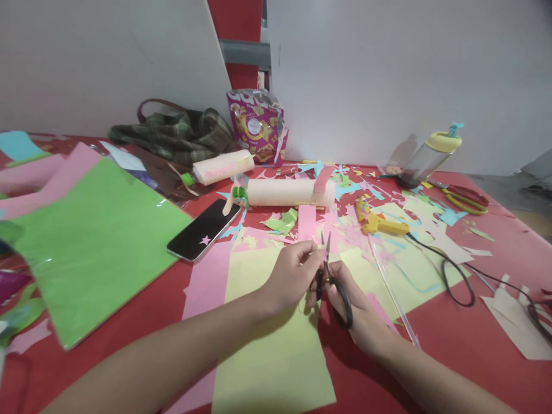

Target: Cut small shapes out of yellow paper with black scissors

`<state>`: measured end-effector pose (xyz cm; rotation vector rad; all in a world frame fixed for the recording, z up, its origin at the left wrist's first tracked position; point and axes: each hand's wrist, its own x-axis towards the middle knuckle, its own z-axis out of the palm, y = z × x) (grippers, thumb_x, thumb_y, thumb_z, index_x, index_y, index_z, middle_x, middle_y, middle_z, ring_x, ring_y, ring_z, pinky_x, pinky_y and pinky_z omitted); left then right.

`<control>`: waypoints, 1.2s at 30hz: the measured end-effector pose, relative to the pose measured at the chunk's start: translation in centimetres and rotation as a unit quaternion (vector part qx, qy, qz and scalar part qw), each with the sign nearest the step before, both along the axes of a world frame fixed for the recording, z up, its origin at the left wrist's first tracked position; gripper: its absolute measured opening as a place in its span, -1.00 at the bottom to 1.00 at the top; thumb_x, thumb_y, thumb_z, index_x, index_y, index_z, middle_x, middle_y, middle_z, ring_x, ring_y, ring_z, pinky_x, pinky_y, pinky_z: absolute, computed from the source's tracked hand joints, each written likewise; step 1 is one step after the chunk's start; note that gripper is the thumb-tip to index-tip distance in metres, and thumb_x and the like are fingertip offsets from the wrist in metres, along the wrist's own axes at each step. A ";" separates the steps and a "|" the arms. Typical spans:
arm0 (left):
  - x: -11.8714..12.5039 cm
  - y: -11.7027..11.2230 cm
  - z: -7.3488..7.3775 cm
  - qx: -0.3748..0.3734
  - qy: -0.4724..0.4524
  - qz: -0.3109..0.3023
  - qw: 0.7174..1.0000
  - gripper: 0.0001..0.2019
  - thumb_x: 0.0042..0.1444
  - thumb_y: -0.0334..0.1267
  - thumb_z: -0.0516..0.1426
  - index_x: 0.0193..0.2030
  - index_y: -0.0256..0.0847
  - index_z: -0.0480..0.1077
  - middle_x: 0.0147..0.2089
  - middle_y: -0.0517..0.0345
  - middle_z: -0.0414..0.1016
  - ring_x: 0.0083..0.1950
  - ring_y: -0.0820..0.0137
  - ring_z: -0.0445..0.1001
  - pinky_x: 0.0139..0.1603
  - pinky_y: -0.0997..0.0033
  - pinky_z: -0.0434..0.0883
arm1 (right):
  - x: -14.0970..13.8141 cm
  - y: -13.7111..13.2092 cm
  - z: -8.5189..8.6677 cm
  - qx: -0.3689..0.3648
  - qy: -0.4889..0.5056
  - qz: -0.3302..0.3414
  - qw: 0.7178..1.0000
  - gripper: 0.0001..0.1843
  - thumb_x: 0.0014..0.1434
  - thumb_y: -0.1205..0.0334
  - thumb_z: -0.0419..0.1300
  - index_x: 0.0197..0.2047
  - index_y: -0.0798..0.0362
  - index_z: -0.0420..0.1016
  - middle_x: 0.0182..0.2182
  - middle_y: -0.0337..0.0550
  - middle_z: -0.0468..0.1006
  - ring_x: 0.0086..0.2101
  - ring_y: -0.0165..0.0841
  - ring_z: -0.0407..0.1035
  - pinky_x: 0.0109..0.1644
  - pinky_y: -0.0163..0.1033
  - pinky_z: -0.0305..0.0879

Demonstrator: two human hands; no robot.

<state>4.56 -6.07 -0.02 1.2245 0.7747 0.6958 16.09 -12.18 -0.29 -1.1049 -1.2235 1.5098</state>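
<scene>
My right hand (pixel 351 299) is closed around the black handles of a pair of scissors (pixel 344 296). Their blades point away from me and stand slightly apart. My left hand (pixel 293 270) pinches close beside the blades, apparently on a small bit of pink paper that the fingers mostly hide. Under both hands lie a yellow paper sheet (pixel 267 345) and a pink sheet (pixel 202 299). Just beyond the fingers, a pink strip (pixel 307 221) lies among paper scraps. Left of them, a small pink star (pixel 204 240) rests on a black phone (pixel 194 241).
Two paper-wrapped bottles (pixel 284 192) with green caps lie behind the hands. To the right are a yellow glue gun (pixel 383 224) with a black cord, a clear bottle (pixel 426 164) and red-and-yellow-handled pliers (pixel 466 198). Green sheets (pixel 103 241) lie left; a snack bag (pixel 256 126) stands behind.
</scene>
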 end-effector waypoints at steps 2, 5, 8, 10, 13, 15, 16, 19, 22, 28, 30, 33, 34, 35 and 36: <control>0.0 0.0 0.1 0.001 0.001 0.004 1.000 -0.75 0.05 -0.16 -0.08 -0.57 -0.22 0.09 -0.69 0.35 0.12 -0.80 0.57 0.19 -0.84 0.58 0.12 | 0.0 0.0 0.0 -0.002 -0.001 0.001 1.000 -0.82 0.14 0.05 -0.12 -0.35 -0.03 0.03 -0.59 -0.31 0.27 -0.65 -0.48 0.02 -0.48 -0.28 0.07; 0.1 0.1 0.3 0.007 0.008 0.013 1.000 -0.74 0.05 -0.18 -0.08 -0.59 -0.22 0.08 -0.70 0.36 0.11 -0.79 0.59 0.17 -0.81 0.59 0.11 | -0.1 0.0 -0.1 -0.005 -0.006 -0.001 1.000 -0.81 0.14 0.04 -0.12 -0.36 -0.02 0.02 -0.61 -0.32 0.27 -0.65 -0.48 0.04 -0.47 -0.29 0.08; 0.3 0.1 0.6 0.023 0.027 0.033 0.999 -0.73 0.04 -0.18 -0.07 -0.62 -0.23 0.06 -0.72 0.36 0.09 -0.76 0.60 0.16 -0.74 0.59 0.11 | 0.0 -0.1 -0.3 -0.003 -0.019 -0.006 1.000 -0.79 0.13 0.02 -0.11 -0.36 -0.02 0.03 -0.60 -0.32 0.26 -0.62 -0.46 0.08 -0.46 -0.29 0.09; 0.3 0.2 1.0 0.036 0.041 0.045 0.998 -0.71 0.04 -0.19 -0.06 -0.64 -0.23 0.04 -0.73 0.37 0.07 -0.73 0.61 0.15 -0.69 0.59 0.11 | 0.1 -0.1 -0.3 -0.002 -0.028 -0.009 1.000 -0.78 0.13 0.02 -0.11 -0.35 -0.01 0.04 -0.59 -0.31 0.25 -0.60 -0.46 0.10 -0.46 -0.29 0.10; 0.3 0.3 1.5 0.053 0.062 0.053 0.995 -0.71 0.01 -0.23 -0.05 -0.67 -0.23 0.02 -0.73 0.37 0.02 -0.69 0.61 0.11 -0.64 0.58 0.09 | 0.2 -0.1 -0.4 -0.004 -0.039 -0.015 0.999 -0.79 0.13 0.03 -0.10 -0.35 -0.01 0.05 -0.57 -0.29 0.24 -0.56 -0.44 0.14 -0.45 -0.28 0.12; 0.3 0.5 1.6 0.060 0.073 0.058 0.994 -0.72 -0.01 -0.27 -0.04 -0.68 -0.24 0.01 -0.71 0.36 -0.01 -0.67 0.61 0.08 -0.62 0.57 0.08 | 0.2 -0.1 -0.4 -0.005 -0.043 -0.017 0.999 -0.79 0.12 0.03 -0.09 -0.35 0.00 0.05 -0.57 -0.29 0.24 -0.52 -0.41 0.17 -0.44 -0.27 0.13; 0.2 0.5 1.7 0.062 0.078 0.058 0.993 -0.73 -0.02 -0.28 -0.04 -0.68 -0.24 0.01 -0.70 0.36 -0.02 -0.65 0.61 0.06 -0.61 0.57 0.07 | 0.1 0.0 -0.4 -0.005 -0.043 -0.018 0.999 -0.79 0.12 0.03 -0.09 -0.35 0.00 0.05 -0.58 -0.29 0.24 -0.51 -0.40 0.19 -0.43 -0.27 0.14; 0.2 0.6 1.7 0.068 0.085 0.056 0.992 -0.73 -0.03 -0.30 -0.05 -0.68 -0.25 -0.01 -0.67 0.36 -0.05 -0.62 0.60 0.02 -0.60 0.57 0.05 | 0.1 0.0 -0.3 -0.008 -0.043 -0.021 0.999 -0.77 0.11 0.02 -0.08 -0.35 0.00 0.05 -0.57 -0.29 0.26 -0.51 -0.41 0.19 -0.41 -0.26 0.15; 0.1 0.7 1.6 0.072 0.082 0.056 0.992 -0.73 -0.03 -0.30 -0.05 -0.68 -0.24 -0.03 -0.66 0.36 -0.07 -0.61 0.60 -0.01 -0.59 0.56 0.03 | 0.1 -0.1 -0.2 -0.012 -0.047 -0.023 0.999 -0.78 0.11 0.03 -0.08 -0.36 0.01 0.05 -0.57 -0.30 0.27 -0.54 -0.44 0.17 -0.39 -0.24 0.16; 0.1 0.6 1.6 0.073 0.085 0.060 0.992 -0.74 -0.04 -0.31 -0.06 -0.67 -0.24 -0.04 -0.66 0.35 -0.09 -0.61 0.59 -0.04 -0.59 0.56 0.02 | 0.0 0.1 -0.3 -0.012 -0.038 -0.035 0.999 -0.76 0.09 0.01 -0.04 -0.38 0.00 0.04 -0.56 -0.30 0.25 -0.46 -0.39 0.23 -0.40 -0.25 0.16; 0.1 0.6 1.6 0.078 0.085 0.061 0.991 -0.74 -0.04 -0.32 -0.06 -0.67 -0.24 -0.04 -0.65 0.35 -0.09 -0.61 0.59 -0.04 -0.60 0.56 0.02 | -0.1 0.1 -0.1 -0.017 -0.028 -0.039 0.999 -0.74 0.07 0.00 -0.02 -0.40 0.00 0.04 -0.56 -0.30 0.26 -0.48 -0.41 0.23 -0.43 -0.27 0.16; 0.1 0.6 1.7 0.084 0.085 0.059 0.991 -0.74 -0.05 -0.32 -0.06 -0.68 -0.23 -0.04 -0.66 0.35 -0.08 -0.63 0.60 -0.02 -0.61 0.56 0.03 | -0.3 0.2 0.4 -0.034 -0.009 -0.039 0.999 -0.74 0.07 0.00 -0.03 -0.41 -0.01 0.01 -0.58 -0.32 0.27 -0.54 -0.43 0.24 -0.48 -0.29 0.17; 0.1 0.6 1.7 0.084 0.088 0.056 0.991 -0.75 -0.05 -0.31 -0.06 -0.68 -0.23 -0.03 -0.67 0.35 -0.08 -0.64 0.60 0.00 -0.61 0.56 0.04 | -0.3 0.2 0.4 -0.039 -0.002 -0.038 0.999 -0.75 0.08 0.01 -0.04 -0.41 -0.01 0.01 -0.59 -0.33 0.27 -0.57 -0.45 0.23 -0.50 -0.30 0.17; 0.1 0.7 1.8 0.082 0.090 0.054 0.991 -0.75 -0.04 -0.31 -0.06 -0.68 -0.23 -0.02 -0.68 0.36 -0.07 -0.65 0.60 0.01 -0.62 0.56 0.04 | -0.3 0.2 0.5 -0.042 0.006 -0.038 0.998 -0.75 0.09 0.02 -0.04 -0.41 -0.01 0.00 -0.60 -0.34 0.27 -0.60 -0.46 0.22 -0.52 -0.30 0.17; 0.1 0.7 1.8 0.080 0.093 0.051 0.991 -0.75 -0.04 -0.30 -0.07 -0.68 -0.23 -0.01 -0.69 0.36 -0.06 -0.66 0.60 0.03 -0.63 0.56 0.04 | -0.3 0.2 0.4 -0.041 0.015 -0.041 0.998 -0.76 0.10 0.02 -0.05 -0.41 -0.02 0.00 -0.60 -0.35 0.26 -0.62 -0.47 0.22 -0.54 -0.31 0.17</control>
